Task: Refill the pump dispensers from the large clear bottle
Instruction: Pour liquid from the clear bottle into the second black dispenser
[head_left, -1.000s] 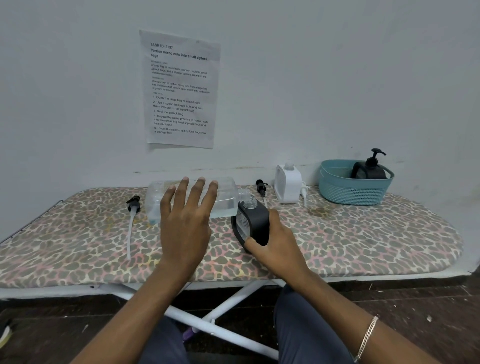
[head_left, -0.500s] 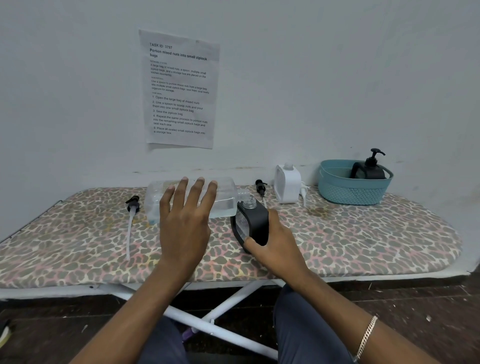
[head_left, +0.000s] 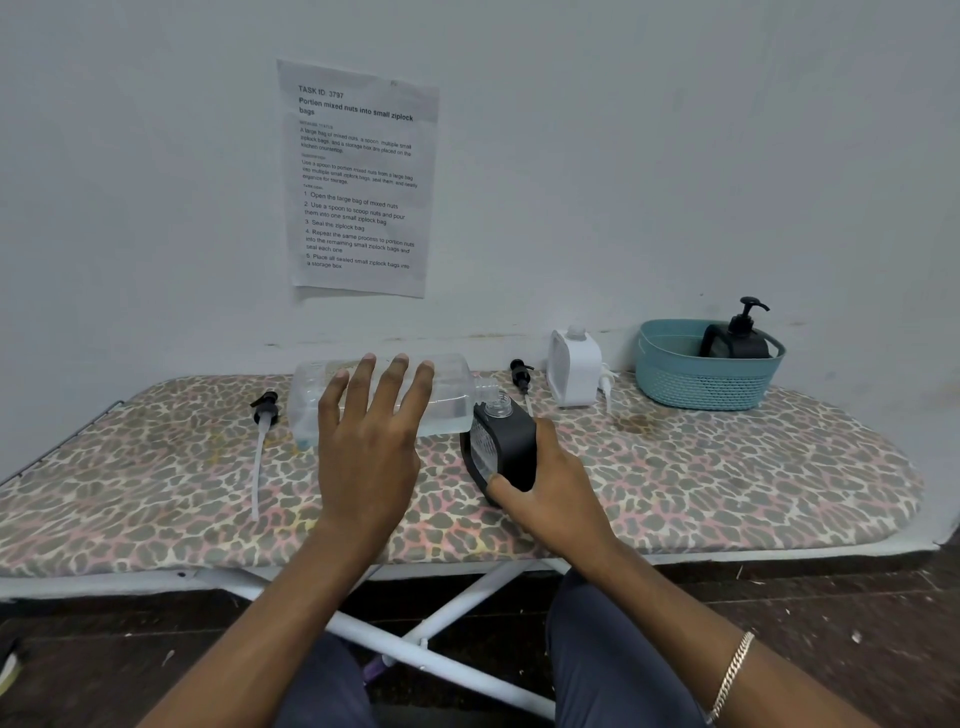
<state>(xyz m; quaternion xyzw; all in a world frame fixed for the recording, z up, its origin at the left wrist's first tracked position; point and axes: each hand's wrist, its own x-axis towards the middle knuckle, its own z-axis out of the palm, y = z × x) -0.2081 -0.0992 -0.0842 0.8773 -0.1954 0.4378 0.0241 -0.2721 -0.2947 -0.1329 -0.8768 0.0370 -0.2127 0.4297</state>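
The large clear bottle (head_left: 452, 400) lies on its side on the ironing board, a little liquid in it, its open neck pointing right. My left hand (head_left: 369, 441) rests on its near side with straight, spread fingers; the thumb is hidden. The bottle's neck meets the open mouth of a black dispenser (head_left: 511, 441), which leans left towards it. My right hand (head_left: 550, 493) grips that dispenser from the right and below. A white dispenser (head_left: 574, 371) without its pump stands behind. Another black dispenser (head_left: 737, 338) with its pump on sits in the teal basket (head_left: 675, 379).
A black pump head with a long white tube (head_left: 258, 457) lies at the left of the leopard-print board (head_left: 727, 478). A second black pump (head_left: 521, 375) and a white pump (head_left: 605, 383) lie by the white dispenser. A paper sheet hangs on the wall.
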